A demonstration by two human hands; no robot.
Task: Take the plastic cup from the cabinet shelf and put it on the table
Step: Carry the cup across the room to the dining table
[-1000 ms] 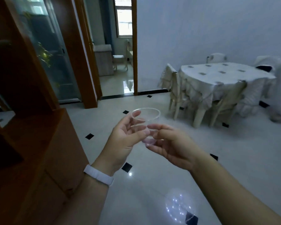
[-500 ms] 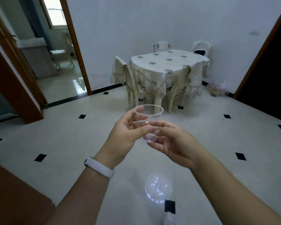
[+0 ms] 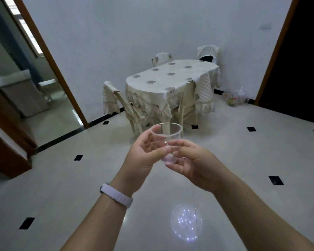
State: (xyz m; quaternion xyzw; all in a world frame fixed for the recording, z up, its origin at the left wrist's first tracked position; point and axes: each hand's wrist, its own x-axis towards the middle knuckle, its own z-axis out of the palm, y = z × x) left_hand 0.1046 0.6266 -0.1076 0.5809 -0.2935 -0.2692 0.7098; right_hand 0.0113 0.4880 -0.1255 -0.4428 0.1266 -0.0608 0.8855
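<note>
Item: one clear plastic cup, upright, held in the air between both hands over a pale tiled floor. Nothing could be made out inside it. Its lower wall and base were partly covered by fingers, and the clear wall was hard to separate from the furniture seen through it.

Left hand: curled round the cup's left side, the thumb pressed across the front wall. A white wristband was worn on this wrist.

Right hand: thumb and fingertips pinched on the cup's lower right side, with fingers tucked under the base. Both forearms were cut off by the bottom edge.

Worktop: one, oval, covered by a cream cloth with printed motifs, set against the far wall, well apart from the cup. No item was seen on it.

Chairs: four were counted, all in quilted covers; the near-left chair stood clearest, the two at the back were largely hidden by the worktop. A dark object on the back-right chair could not be identified.

Plastic bags: a small heap on the floor by the right doorway, contents unclear.

Doorway, left: pale furniture beyond, blurred.
</note>
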